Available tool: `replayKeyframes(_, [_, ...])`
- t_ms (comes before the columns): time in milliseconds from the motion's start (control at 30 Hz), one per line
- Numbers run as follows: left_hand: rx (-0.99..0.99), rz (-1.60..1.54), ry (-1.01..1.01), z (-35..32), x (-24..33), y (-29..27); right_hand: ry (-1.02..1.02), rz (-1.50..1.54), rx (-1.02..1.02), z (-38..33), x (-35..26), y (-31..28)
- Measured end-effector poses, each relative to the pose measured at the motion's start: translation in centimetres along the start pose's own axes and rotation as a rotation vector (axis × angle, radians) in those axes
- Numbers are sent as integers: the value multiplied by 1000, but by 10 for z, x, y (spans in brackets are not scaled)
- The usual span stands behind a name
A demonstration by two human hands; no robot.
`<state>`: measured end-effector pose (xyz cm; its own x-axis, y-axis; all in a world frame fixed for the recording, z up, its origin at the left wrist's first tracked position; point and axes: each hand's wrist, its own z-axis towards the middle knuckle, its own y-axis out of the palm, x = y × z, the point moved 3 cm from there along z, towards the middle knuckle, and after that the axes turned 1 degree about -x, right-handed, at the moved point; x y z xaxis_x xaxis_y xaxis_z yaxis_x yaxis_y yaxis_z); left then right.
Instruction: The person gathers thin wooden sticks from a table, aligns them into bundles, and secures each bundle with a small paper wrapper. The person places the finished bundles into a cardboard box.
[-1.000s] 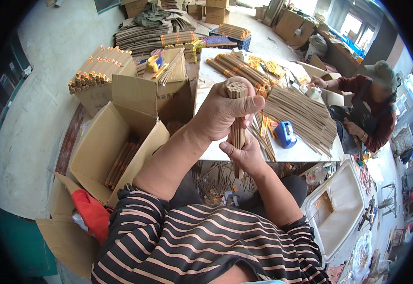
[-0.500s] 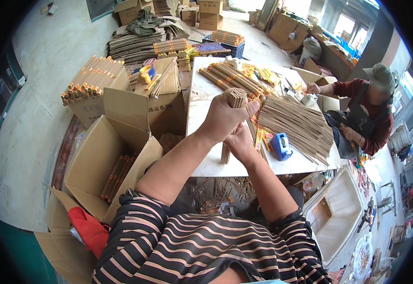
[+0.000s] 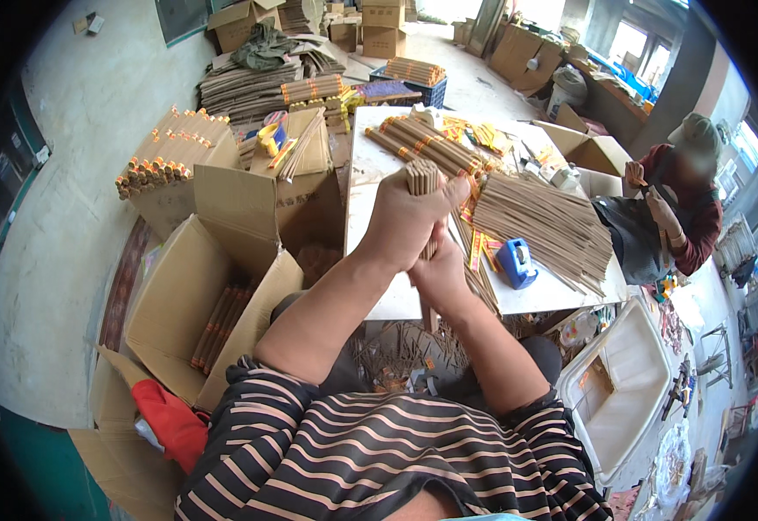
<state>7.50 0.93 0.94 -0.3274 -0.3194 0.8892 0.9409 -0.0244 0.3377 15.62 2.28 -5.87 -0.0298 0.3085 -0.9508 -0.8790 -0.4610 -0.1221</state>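
Note:
A thick bundle of thin brown incense sticks (image 3: 423,177) stands roughly upright above the near edge of the white table (image 3: 363,227). My left hand (image 3: 399,219) is wrapped round its upper part, the stick ends showing above the fist. Just below and to the right, my right hand (image 3: 441,267) is closed round the same bundle. Much of its lower length is hidden by my hands. To the right lies a wide heap of loose incense sticks (image 3: 546,227), with a blue tape dispenser (image 3: 516,264) at its near side. Red and yellow paper labels (image 3: 483,247) lie between the heap and my hands.
Wrapped bundles (image 3: 421,141) lie at the table's far side. An open carton (image 3: 166,326) holding dark bundles stands at my left, near a stack of wrapped bundles (image 3: 175,154). A white tub (image 3: 626,391) is at the right. A co-worker (image 3: 657,208) sits beyond the table's right side.
My hands and the bundle have shifted slightly left, still gripping. The co-worker's hand has drawn back from the table, and both their hands are now raised before their body.

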Motion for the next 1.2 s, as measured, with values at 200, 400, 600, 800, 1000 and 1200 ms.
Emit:
replayKeyframes(200, [-190, -64, 75, -10, 18, 12, -75, 107, -172, 2, -16, -6])
replayKeyframes(400, [2, 170, 78, 12, -13, 2, 15, 141, -49, 26, 41, -9])
replayKeyframes(600, [33, 98, 59, 20, -21, -7, 21, 150, -82, 36, 42, -8])
replayKeyframes(800, [27, 153, 41, 13, -24, -13, 36, 59, -89, 34, 43, -6])
replayKeyframes(1000, [-8, 149, -10, 12, -24, -10, -202, 262, 29, 29, 32, 4])
replayKeyframes(1200, [-24, 508, 201, 3, 3, 1, -319, -211, -189, 34, 15, -5])
